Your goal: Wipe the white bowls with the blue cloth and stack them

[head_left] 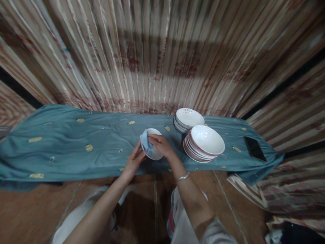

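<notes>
A white bowl (156,155) is held tilted over the front half of the cloth-covered table, its inside facing me. My left hand (135,159) grips its left rim, the thumb near the edge. With my right hand (160,144) I press a light blue cloth (144,139) against the bowl's inner left side; part of the cloth folds over the rim. The fingertips of my right hand are partly hidden in the bowl. Just right of my hands stands a stack of white bowls with red rims (207,140).
Behind the bowls is a stack of white plates (190,118), the top one with a flower print. A black phone (254,148) lies at the right end of the teal tablecloth (68,145). A pleated curtain (152,61) hangs close behind the table.
</notes>
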A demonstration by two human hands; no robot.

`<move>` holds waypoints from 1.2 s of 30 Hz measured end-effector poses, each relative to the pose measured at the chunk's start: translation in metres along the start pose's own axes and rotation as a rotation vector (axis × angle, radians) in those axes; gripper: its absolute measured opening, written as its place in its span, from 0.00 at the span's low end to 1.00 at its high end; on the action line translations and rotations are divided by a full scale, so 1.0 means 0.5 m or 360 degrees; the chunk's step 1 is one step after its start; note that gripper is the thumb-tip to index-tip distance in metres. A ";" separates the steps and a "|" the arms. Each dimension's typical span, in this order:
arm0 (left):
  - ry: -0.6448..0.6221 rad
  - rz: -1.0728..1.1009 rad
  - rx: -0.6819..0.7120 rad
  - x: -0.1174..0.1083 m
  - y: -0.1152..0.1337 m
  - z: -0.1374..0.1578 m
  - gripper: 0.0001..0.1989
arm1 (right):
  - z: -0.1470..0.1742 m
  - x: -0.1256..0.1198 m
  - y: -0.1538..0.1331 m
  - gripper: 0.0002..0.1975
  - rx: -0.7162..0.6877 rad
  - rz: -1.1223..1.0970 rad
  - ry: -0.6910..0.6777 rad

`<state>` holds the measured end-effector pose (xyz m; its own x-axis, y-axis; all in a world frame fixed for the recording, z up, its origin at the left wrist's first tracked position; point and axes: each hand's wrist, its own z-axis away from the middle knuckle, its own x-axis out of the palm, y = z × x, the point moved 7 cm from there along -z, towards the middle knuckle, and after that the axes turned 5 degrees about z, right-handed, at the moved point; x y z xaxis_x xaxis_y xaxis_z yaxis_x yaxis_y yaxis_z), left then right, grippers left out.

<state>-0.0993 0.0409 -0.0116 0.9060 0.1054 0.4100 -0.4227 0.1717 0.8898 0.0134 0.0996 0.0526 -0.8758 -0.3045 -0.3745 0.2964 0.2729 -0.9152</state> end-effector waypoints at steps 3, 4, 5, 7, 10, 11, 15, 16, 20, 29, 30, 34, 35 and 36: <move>-0.0014 0.0001 0.0009 0.000 -0.001 0.000 0.38 | -0.003 -0.010 -0.010 0.17 -0.0050 0.0285 0.0111; -0.0028 0.0000 0.0011 0.001 0.000 0.001 0.39 | -0.003 -0.012 -0.012 0.17 -0.0067 0.0396 0.0138; -0.0042 -0.0002 0.0010 0.002 0.000 0.002 0.39 | -0.003 -0.013 -0.013 0.18 -0.0078 0.0506 0.0162; -0.0060 -0.0009 0.0004 0.004 0.003 0.004 0.39 | -0.001 -0.015 -0.011 0.19 -0.0073 0.0719 0.0204; -0.0054 -0.0024 0.0000 0.004 0.005 0.006 0.39 | 0.005 -0.017 -0.002 0.21 -0.0004 0.1065 0.0218; -0.0046 -0.0029 -0.0002 0.004 0.006 0.006 0.39 | 0.007 -0.017 0.000 0.21 0.0017 0.1180 0.0203; -0.0024 -0.0023 -0.0012 0.002 0.004 0.005 0.40 | 0.018 -0.022 -0.002 0.19 0.0082 0.1555 0.0148; -0.0023 -0.0018 -0.0014 0.002 0.004 0.004 0.41 | 0.021 -0.024 -0.003 0.18 0.0103 0.1627 0.0143; -0.0009 -0.0021 -0.0025 0.002 0.004 0.003 0.40 | 0.027 -0.031 0.002 0.15 0.0203 0.1826 0.0072; 0.0000 -0.0031 -0.0014 0.006 0.007 0.003 0.40 | 0.040 -0.016 0.021 0.18 0.0337 0.1813 -0.0278; 0.0001 -0.0029 -0.0013 0.007 0.008 0.004 0.40 | 0.042 -0.012 0.021 0.18 0.0335 0.1783 -0.0330; 0.0030 0.0003 -0.0010 0.009 0.010 0.003 0.38 | 0.040 0.011 0.015 0.19 0.0246 0.1548 -0.0515; 0.0041 0.0008 -0.0010 0.008 0.009 0.003 0.38 | 0.038 0.015 0.014 0.19 0.0216 0.1460 -0.0532; 0.0052 0.0013 -0.0011 0.007 0.009 0.002 0.37 | 0.035 0.018 0.015 0.20 0.0200 0.1364 -0.0530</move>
<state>-0.0977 0.0410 -0.0060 0.9014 0.1386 0.4102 -0.4301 0.1775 0.8852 0.0144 0.0831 0.0398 -0.1897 -0.2962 -0.9361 0.8482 0.4308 -0.3082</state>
